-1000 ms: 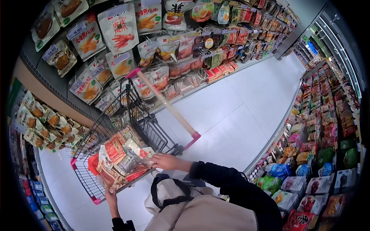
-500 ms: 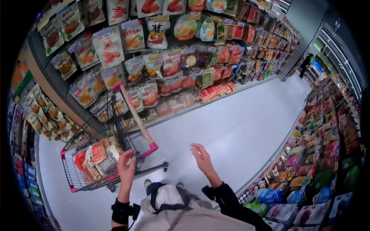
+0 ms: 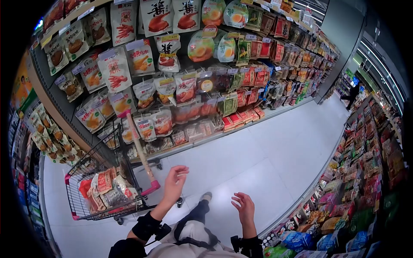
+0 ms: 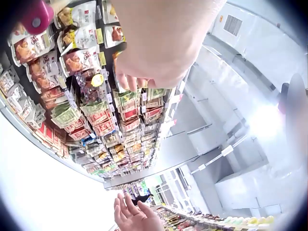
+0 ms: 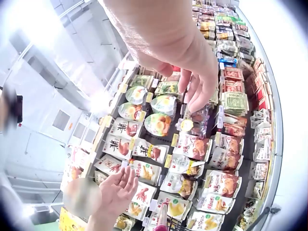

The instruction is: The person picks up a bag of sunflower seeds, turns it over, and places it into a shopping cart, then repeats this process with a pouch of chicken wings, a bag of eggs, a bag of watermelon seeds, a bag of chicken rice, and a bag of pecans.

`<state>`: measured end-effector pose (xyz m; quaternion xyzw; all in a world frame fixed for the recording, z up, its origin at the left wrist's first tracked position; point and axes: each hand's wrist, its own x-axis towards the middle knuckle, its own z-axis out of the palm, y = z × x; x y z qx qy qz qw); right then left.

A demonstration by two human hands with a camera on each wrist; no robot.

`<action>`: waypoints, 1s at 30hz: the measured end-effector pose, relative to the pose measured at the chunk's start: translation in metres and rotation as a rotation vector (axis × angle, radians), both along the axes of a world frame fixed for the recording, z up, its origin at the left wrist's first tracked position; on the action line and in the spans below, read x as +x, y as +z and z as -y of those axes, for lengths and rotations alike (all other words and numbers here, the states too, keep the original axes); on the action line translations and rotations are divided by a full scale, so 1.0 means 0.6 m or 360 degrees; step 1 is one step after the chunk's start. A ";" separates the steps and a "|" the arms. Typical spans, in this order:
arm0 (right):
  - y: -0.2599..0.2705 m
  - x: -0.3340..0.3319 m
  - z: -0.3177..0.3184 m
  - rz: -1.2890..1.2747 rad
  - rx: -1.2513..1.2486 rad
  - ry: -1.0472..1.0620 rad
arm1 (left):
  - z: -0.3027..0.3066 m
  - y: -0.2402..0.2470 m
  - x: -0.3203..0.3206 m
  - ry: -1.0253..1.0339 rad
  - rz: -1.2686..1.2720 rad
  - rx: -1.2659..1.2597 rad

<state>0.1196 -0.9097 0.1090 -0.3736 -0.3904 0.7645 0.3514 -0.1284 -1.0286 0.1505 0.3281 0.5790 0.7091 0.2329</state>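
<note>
My left hand [image 3: 174, 185] is raised in front of my body, fingers loosely bent with nothing in them. It is just right of the pink-ended handle [image 3: 142, 157] of a shopping cart [image 3: 73, 216], apart from it. Packaged foods [image 3: 105, 185] in red, brown and clear wrappers are heaped in the cart's black wire basket. Lower and farther right, my right hand [image 3: 244, 208] hovers over the floor, its fingers slightly curved and holding nothing. The right wrist view shows this hand [image 5: 192, 72] large, overlapping the hanging packs behind it.
A long shelf wall of hanging snack pouches [image 3: 114, 69] runs behind the cart. Along the right side stands a display of bagged goods [image 3: 340, 202]. Pale floor tiles [image 3: 266, 159] lie between them. A person in dark clothes [image 3: 352, 95] is far down the aisle.
Both hands have come away from the packages in the cart, which they touched a second ago, and moved rightward. The cart sits farther left in view, and one foot has stepped forward.
</note>
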 end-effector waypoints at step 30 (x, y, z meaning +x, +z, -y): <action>0.000 -0.278 -0.599 -0.0112 -0.0133 0.0429 | -0.540 -0.036 -0.158 0.0193 0.0052 -0.0187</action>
